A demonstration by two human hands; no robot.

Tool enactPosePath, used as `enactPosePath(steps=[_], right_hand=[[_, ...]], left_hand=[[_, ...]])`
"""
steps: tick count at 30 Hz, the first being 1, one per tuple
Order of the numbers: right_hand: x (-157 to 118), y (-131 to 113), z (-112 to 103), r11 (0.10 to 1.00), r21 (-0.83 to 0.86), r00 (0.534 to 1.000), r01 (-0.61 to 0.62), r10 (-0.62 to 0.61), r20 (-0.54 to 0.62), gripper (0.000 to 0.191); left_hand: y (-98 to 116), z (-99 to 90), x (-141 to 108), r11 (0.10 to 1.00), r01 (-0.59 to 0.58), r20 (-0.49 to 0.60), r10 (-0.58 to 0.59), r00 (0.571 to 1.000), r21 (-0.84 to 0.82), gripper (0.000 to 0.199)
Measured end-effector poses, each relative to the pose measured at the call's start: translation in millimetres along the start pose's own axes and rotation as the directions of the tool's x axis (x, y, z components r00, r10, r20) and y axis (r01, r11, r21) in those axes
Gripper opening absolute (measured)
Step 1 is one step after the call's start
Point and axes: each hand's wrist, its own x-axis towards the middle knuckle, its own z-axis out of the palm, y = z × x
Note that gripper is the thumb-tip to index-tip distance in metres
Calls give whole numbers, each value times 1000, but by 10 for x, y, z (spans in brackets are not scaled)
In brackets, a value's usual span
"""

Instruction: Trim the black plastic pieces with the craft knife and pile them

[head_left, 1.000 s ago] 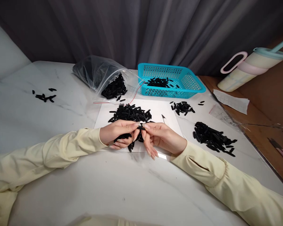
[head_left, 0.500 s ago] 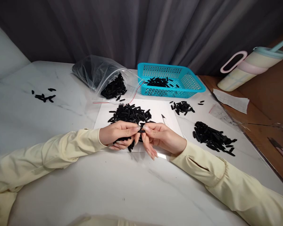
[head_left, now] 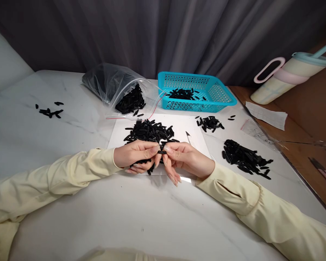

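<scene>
My left hand (head_left: 138,155) pinches one end of a small black piece (head_left: 162,152), with more black pieces (head_left: 142,162) held under its curled fingers. My right hand (head_left: 182,158) grips the other end of the same piece between thumb and forefinger, its lower fingers hanging loosely. Just beyond both hands, a heap of black pieces (head_left: 150,129) lies on a white sheet (head_left: 116,136). A small dark pointed blade (head_left: 187,134) rests on the sheet behind my right hand.
Behind the heap are an open clear bag (head_left: 105,81) of black pieces and a blue basket (head_left: 198,107) holding some. Piles lie at right (head_left: 241,156), right back (head_left: 210,123) and far left (head_left: 50,113). A tumbler (head_left: 281,79) stands at the far right.
The thumbs are slightly farther apart, showing a bit more of the black piece between them. Otherwise both hands stay in nearly the same place.
</scene>
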Motion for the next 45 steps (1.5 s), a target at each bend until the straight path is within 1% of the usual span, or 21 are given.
enactPosePath(steps=[8,13,20,27,33,37,41,45], right_hand=[[0,0,13,1000,3,1000,3,-3,-8,29],[-2,-3,20,1000,2,1000,3,-3,-23,29],[-2,-9,25,1000,-8,1000,8,-8,-16,29],[-1,-9,10,1000,13,1000,13,-12,-21,29],[1,-10,10,1000,10,999,5,-4,-33,32],[4,-2,12,1000,8,999,7,-7,-34,33],[2,-4,11,1000,-4,998,-24,24,-63,34],[7,6,41,999,-18,994,-51,49,-97,33]], left_hand=[[-9,-9,14,1000,-9,36,9,999,-1,34],[-15,-14,6,1000,-1,35,1,999,10,34],[-2,-5,18,1000,9,34,-10,999,23,35],[23,13,12,999,43,16,-44,999,19,34],[67,59,2,996,87,-23,-86,996,20,32],[87,77,2,993,105,-38,-104,994,50,30],[88,84,4,991,107,-46,-103,994,86,26],[83,84,-4,985,108,-42,-104,994,134,27]])
